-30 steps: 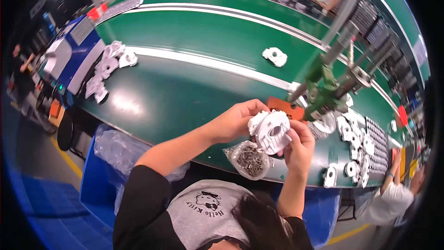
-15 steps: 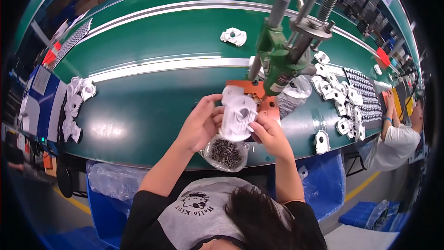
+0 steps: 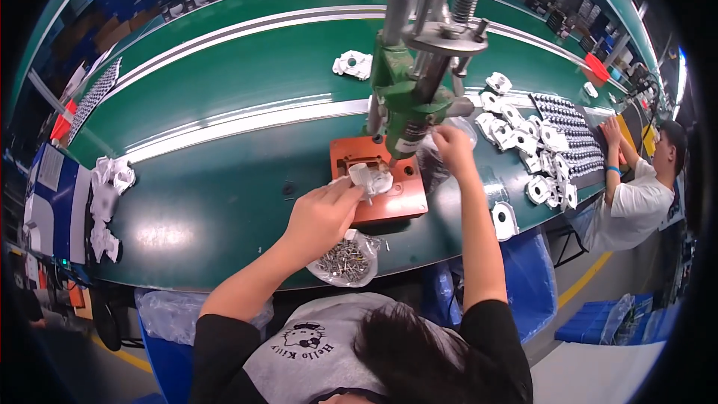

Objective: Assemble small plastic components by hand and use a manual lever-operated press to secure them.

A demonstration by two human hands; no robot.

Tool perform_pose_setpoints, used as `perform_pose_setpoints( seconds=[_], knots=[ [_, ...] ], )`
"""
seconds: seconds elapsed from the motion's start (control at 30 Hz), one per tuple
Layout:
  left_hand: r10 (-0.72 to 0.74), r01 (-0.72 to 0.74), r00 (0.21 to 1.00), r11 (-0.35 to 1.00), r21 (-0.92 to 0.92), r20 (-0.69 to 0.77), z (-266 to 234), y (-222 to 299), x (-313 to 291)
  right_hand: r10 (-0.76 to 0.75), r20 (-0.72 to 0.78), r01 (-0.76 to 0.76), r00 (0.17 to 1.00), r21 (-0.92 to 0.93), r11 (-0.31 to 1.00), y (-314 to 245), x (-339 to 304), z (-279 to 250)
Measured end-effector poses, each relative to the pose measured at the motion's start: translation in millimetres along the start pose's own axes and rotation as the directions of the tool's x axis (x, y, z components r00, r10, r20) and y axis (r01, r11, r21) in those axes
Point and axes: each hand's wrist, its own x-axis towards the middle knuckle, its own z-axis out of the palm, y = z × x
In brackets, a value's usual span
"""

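Note:
My left hand has its fingers closed on a white plastic housing, which sits on the orange fixture block. Above the block stands a green drill-press-like machine with a metal column and spring. My right hand is raised at the machine's right side, its fingers curled. What it grips, if anything, is hidden. Just behind that hand lies a clear plastic bag with dark contents. In front of the block, a clear bag of screws rests near the table's front edge.
White housings lie heaped on the right beside a sheet of black round parts. More housings stand at left by a blue-and-white box. One housing lies on the green belt. A co-worker sits at far right.
My left hand has brought the white housing down onto the orange block. My right hand has let go of the housing and moved up and right to the machine's side. The view has shifted.

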Motion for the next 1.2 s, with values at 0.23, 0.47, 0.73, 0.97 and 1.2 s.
perform_pose_setpoints(
  seconds=[0.23, 0.47, 0.73, 0.97, 1.2],
  knots=[
    [0.267, -0.253, 0.964, 0.89, 0.38, 0.017, 42, -9, 28, -0.223, -0.149, 0.136, 0.963, -0.447, 0.884, 67, 65, 88],
    [0.284, -0.286, 0.957, 0.898, 0.335, 0.057, 52, -26, 19, 0.012, -0.15, -0.049, 0.989, -0.247, 0.968, 32, 51, 53],
    [0.231, -0.234, 0.972, 0.945, 0.227, 0.04, 55, -31, 8, -0.066, 0.204, -0.073, 0.977, 0.607, 0.791, -36, -49, -6],
    [0.22, -0.208, 0.973, 0.965, 0.16, -0.062, 62, -36, 5, -0.019, 0.227, -0.098, 0.974, 0.493, 0.865, -58, -59, 19],
    [0.247, -0.225, 0.958, 0.962, 0.156, -0.142, 63, -46, 1, -0.012, 0.31, -0.123, 0.951, 0.412, 0.903, -67, -51, 33]
  ],
)
